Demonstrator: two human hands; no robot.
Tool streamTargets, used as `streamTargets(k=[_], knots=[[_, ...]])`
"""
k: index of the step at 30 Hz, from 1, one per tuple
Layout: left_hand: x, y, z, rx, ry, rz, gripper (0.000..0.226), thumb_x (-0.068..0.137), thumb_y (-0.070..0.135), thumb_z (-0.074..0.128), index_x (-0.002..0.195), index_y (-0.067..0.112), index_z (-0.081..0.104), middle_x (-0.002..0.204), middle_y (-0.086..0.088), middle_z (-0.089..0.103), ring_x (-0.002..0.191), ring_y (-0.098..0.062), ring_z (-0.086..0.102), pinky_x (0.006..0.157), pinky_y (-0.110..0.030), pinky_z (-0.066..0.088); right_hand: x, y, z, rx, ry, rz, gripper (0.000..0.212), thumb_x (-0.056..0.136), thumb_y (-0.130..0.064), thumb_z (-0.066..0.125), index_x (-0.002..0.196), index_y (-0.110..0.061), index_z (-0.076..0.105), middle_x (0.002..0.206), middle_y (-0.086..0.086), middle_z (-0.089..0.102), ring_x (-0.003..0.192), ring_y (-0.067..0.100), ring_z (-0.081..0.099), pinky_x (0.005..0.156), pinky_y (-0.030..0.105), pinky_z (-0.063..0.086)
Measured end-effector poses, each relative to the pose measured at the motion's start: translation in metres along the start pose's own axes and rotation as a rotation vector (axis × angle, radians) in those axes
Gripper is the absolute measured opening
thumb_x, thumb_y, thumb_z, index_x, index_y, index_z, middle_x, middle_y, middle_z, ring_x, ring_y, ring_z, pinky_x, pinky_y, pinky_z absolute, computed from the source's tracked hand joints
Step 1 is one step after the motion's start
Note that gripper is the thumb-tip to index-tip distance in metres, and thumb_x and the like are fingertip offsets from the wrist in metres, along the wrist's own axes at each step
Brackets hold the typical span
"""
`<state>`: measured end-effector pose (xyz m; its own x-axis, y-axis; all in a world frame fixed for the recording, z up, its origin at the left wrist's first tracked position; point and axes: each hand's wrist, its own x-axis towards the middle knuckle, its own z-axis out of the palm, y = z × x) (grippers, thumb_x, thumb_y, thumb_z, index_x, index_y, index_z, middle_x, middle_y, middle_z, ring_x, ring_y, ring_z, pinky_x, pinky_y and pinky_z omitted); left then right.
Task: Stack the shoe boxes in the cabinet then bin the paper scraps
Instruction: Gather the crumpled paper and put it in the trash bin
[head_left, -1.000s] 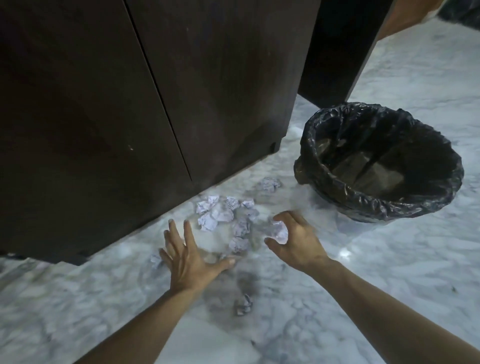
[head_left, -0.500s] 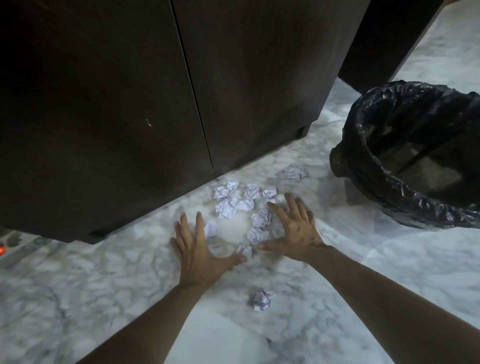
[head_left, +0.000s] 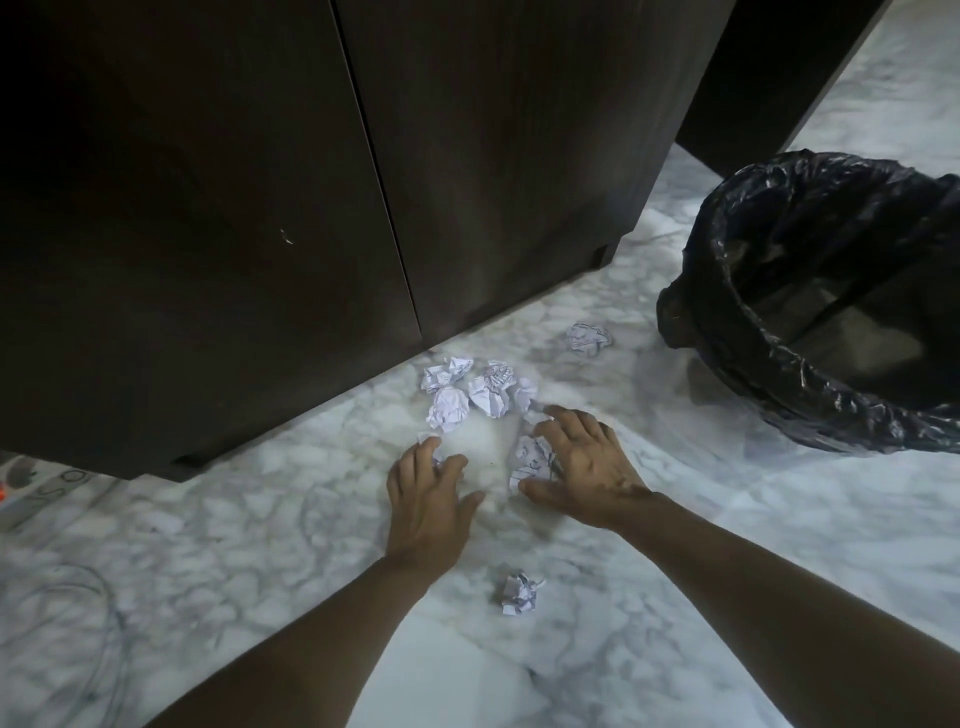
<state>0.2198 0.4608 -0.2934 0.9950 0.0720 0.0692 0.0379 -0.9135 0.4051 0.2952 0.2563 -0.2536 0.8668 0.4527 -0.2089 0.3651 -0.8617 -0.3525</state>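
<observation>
Crumpled white paper lay under both our hands; our left hand (head_left: 427, 493) was pressed low to the marble floor (head_left: 727, 545) with its fingers curled over a small scrap (head_left: 429, 438) that showed only at the fingertips, and whether it truly gripped that scrap we could not tell; our right hand (head_left: 582, 467) was cupped round a larger paper ball (head_left: 531, 460), thumb beneath it and fingers arched over the top, which we judged to be the start of a gathering grasp; the two hands faced each other, apart, as though set to rake the litter together rather than lift each piece singly; just beyond the fingertips sat the main cluster of scraps (head_left: 475, 392), sharp-creased, faintly lined and bunched close against the foot of the cabinet (head_left: 260, 208); one stray ball (head_left: 588, 338) lay off to the right, between the cluster and the bin (head_left: 727, 332), and another stray (head_left: 519, 593) sat between our forearms, nearer us; the cabinet was dark wood grain, matt, its doors closed, so no shoe boxes could be seen and we took the stacking as done; the bin stood well to the right, lined with glossy, wrinkled black plastic, its mouth open toward us; the floor was polished grey-veined marble, smooth enough that the paper ought to slide easily.
</observation>
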Motion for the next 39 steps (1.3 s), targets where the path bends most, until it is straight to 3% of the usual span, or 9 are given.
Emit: streamTargets(k=[5, 8, 12, 17, 21, 25, 32, 35, 39], knots=[[-0.01, -0.008, 0.0, 0.107, 0.006, 0.044, 0.022, 0.076, 0.022, 0.076, 0.089, 0.019, 0.059, 0.11, -0.004, 0.054, 0.101, -0.024, 0.044, 0.081, -0.04, 0.039, -0.016, -0.005, 0.012, -0.034, -0.045, 0.013, 0.075, 0.076, -0.062, 0.063, 0.139, -0.029, 0.04, 0.146, 0.001, 0.035, 0.125, 0.024, 0.035, 0.102, 0.034, 0.034], [-0.013, -0.008, -0.007, 0.086, 0.019, 0.035, 0.018, 0.081, 0.019, 0.072, 0.088, 0.016, 0.056, 0.101, -0.006, 0.055, 0.092, -0.028, 0.049, 0.072, -0.041, 0.045, -0.026, -0.008, 0.009, 0.08, -0.111, 0.005, 0.072, 0.082, -0.053, 0.067, 0.141, -0.025, 0.037, 0.141, 0.003, 0.036, 0.121, 0.025, 0.042, 0.097, 0.032, 0.04], [-0.009, -0.004, -0.018, 0.052, 0.033, 0.014, 0.01, 0.088, 0.02, 0.062, 0.089, 0.014, 0.055, 0.098, -0.007, 0.052, 0.09, -0.029, 0.047, 0.072, -0.042, 0.043, -0.031, -0.02, 0.005, 0.227, -0.121, 0.082, 0.049, 0.087, -0.032, 0.065, 0.129, -0.026, 0.041, 0.122, 0.005, 0.045, 0.099, 0.032, 0.058, 0.076, 0.029, 0.041], [-0.006, 0.017, -0.031, 0.002, 0.066, 0.036, 0.018, 0.08, 0.011, 0.072, 0.086, 0.012, 0.056, 0.092, -0.007, 0.052, 0.086, -0.031, 0.051, 0.068, -0.043, 0.045, -0.041, -0.022, -0.002, 0.286, -0.106, 0.11, 0.037, 0.085, -0.025, 0.058, 0.118, -0.032, 0.041, 0.111, 0.002, 0.047, 0.084, 0.033, 0.058, 0.07, 0.03, 0.041], [0.012, 0.042, -0.052, -0.065, 0.159, 0.05, 0.014, 0.082, 0.013, 0.069, 0.09, 0.011, 0.057, 0.095, -0.009, 0.053, 0.089, -0.031, 0.049, 0.071, -0.046, 0.045, -0.051, -0.033, -0.041, 0.368, 0.117, 0.044, 0.043, 0.083, -0.023, 0.065, 0.112, -0.038, 0.038, 0.107, 0.0, 0.049, 0.081, 0.031, 0.058, 0.069, 0.033, 0.046], [0.051, 0.084, -0.085, -0.285, 0.28, 0.099, 0.023, 0.091, 0.032, 0.046, 0.093, 0.011, 0.054, 0.098, -0.009, 0.051, 0.091, -0.028, 0.043, 0.081, -0.038, 0.037, -0.064, -0.047, -0.11, 0.32, 0.454, -0.073, 0.043, 0.083, -0.025, 0.069, 0.113, -0.036, 0.041, 0.109, -0.002, 0.05, 0.084, 0.022, 0.056, 0.067, 0.034, 0.048], [0.118, 0.196, -0.149, -0.471, 0.394, 0.312, 0.027, 0.089, 0.031, 0.047, 0.091, 0.006, 0.057, 0.099, -0.013, 0.055, 0.092, -0.029, 0.046, 0.079, -0.024, 0.027, -0.09, -0.017, -0.218, 0.348, 1.004, 0.117, 0.037, 0.081, -0.024, 0.071, 0.113, -0.021, 0.053, 0.108, 0.003, 0.058, 0.084, 0.007, 0.049, 0.074, 0.024, 0.041], [0.126, 0.245, -0.156, -0.545, 0.255, 0.382, 0.023, 0.091, 0.028, 0.053, 0.096, 0.006, 0.058, 0.104, -0.011, 0.054, 0.097, -0.026, 0.044, 0.082, -0.027, 0.032, -0.098, 0.014, -0.239, 0.367, 1.089, 0.246, 0.036, 0.082, -0.028, 0.067, 0.114, -0.024, 0.05, 0.107, 0.005, 0.059, 0.085, 0.02, 0.057, 0.073, 0.028, 0.041], [0.134, 0.285, -0.151, -0.581, -0.124, 0.37, 0.025, 0.095, 0.031, 0.055, 0.111, 0.011, 0.056, 0.119, -0.009, 0.051, 0.111, -0.024, 0.047, 0.087, -0.029, 0.037, -0.098, 0.045, -0.245, 0.386, 1.063, 0.418, 0.035, 0.085, -0.035, 0.062, 0.117, -0.03, 0.049, 0.11, 0.004, 0.053, 0.091, 0.026, 0.057, 0.077, 0.03, 0.04]])
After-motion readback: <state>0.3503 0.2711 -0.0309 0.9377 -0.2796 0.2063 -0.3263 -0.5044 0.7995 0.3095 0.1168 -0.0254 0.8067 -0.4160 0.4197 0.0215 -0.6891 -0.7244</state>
